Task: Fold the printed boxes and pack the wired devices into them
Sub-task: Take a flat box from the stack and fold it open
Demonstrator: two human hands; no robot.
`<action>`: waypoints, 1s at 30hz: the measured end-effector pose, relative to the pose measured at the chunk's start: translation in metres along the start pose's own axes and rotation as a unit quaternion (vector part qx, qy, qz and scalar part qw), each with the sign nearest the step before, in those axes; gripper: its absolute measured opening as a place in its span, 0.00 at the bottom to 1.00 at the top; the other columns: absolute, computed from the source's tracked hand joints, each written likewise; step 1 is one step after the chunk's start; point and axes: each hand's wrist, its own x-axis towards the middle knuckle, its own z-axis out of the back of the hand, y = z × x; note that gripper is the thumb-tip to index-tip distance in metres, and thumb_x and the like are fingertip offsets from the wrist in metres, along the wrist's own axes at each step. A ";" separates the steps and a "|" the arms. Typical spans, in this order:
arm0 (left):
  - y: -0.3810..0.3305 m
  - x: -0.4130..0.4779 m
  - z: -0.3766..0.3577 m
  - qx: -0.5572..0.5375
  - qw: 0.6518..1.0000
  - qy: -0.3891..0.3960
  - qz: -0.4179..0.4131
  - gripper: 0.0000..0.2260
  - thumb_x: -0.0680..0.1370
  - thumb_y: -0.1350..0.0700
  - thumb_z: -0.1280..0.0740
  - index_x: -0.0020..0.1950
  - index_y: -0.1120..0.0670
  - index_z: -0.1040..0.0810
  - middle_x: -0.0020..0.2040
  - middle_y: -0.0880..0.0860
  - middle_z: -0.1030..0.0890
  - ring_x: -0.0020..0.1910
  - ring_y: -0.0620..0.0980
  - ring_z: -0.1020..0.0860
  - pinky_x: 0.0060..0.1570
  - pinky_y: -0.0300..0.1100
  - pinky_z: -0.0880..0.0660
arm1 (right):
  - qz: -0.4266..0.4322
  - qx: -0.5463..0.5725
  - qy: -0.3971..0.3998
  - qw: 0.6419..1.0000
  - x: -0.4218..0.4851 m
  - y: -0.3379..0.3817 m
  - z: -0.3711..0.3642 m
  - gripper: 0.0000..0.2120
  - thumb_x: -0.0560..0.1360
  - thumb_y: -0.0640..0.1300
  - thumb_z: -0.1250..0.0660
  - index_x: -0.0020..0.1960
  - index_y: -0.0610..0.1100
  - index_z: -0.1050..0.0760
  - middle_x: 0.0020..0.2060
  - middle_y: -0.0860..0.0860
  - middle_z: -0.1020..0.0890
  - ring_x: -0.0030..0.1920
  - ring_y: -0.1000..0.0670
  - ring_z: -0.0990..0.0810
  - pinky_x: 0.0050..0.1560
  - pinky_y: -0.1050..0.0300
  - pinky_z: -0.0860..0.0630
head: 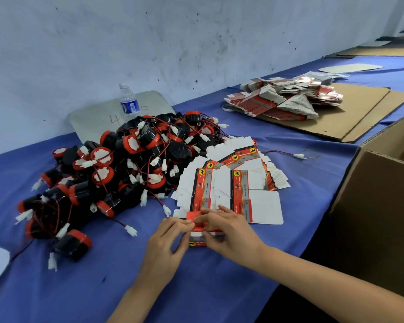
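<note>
Both hands, left hand (pixel 170 238) and right hand (pixel 224 227), pinch one red box (pixel 197 238); flap may crease or pop open under uneven finger pressure.

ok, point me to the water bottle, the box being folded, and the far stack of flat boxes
water bottle (pixel 129 104): head view, on its blue label.
box being folded (pixel 197 243): head view, red printed side showing between the hands.
far stack of flat boxes (pixel 282 99): head view, middle of the heap on the cardboard.

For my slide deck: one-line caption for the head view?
Both hands fold a printed box beside heaped wired devices.
</note>
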 end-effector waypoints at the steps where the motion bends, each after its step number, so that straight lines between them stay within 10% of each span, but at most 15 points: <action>1: 0.000 0.000 0.000 0.000 1.000 0.004 0.000 0.06 0.73 0.63 0.32 0.49 0.58 0.17 0.47 0.49 0.21 0.49 0.39 0.24 0.51 0.28 0.27 | 0.001 -0.009 0.000 1.000 0.000 0.000 0.000 0.07 0.75 0.39 0.34 0.49 0.36 0.22 0.57 0.52 0.18 0.69 0.52 0.28 0.74 0.49 0.41; 11: -0.002 -0.001 0.004 -0.013 1.000 0.020 -0.005 0.06 0.74 0.62 0.31 0.48 0.58 0.17 0.49 0.46 0.20 0.51 0.37 0.24 0.53 0.28 0.28 | 0.137 -0.086 0.000 0.987 0.010 0.009 0.010 0.09 0.76 0.39 0.32 0.39 0.38 0.27 0.46 0.42 0.17 0.51 0.41 0.18 0.60 0.43 0.24; 16: 0.000 -0.001 0.004 -0.028 0.999 0.017 0.016 0.08 0.73 0.66 0.28 0.50 0.58 0.17 0.51 0.45 0.20 0.54 0.35 0.24 0.55 0.27 0.29 | 0.043 -0.027 0.070 0.996 0.017 0.010 0.017 0.09 0.78 0.43 0.34 0.42 0.42 0.33 0.49 0.45 0.20 0.46 0.43 0.23 0.45 0.45 0.25; 21: -0.003 -0.002 0.006 -0.041 0.999 0.021 0.021 0.07 0.74 0.63 0.31 0.51 0.56 0.17 0.52 0.45 0.20 0.55 0.37 0.23 0.56 0.29 0.29 | 0.062 -0.106 0.110 0.986 0.009 0.002 0.011 0.22 0.82 0.52 0.44 0.74 0.46 0.34 0.71 0.51 0.30 0.72 0.51 0.33 0.72 0.56 0.38; 30: -0.007 -0.009 0.002 0.025 0.999 0.020 0.007 0.07 0.76 0.59 0.32 0.52 0.56 0.17 0.55 0.47 0.20 0.57 0.40 0.25 0.60 0.30 0.30 | 0.091 -0.294 0.163 0.937 0.002 -0.004 0.005 0.27 0.84 0.53 0.54 0.79 0.45 0.55 0.78 0.50 0.52 0.78 0.48 0.56 0.76 0.42 0.56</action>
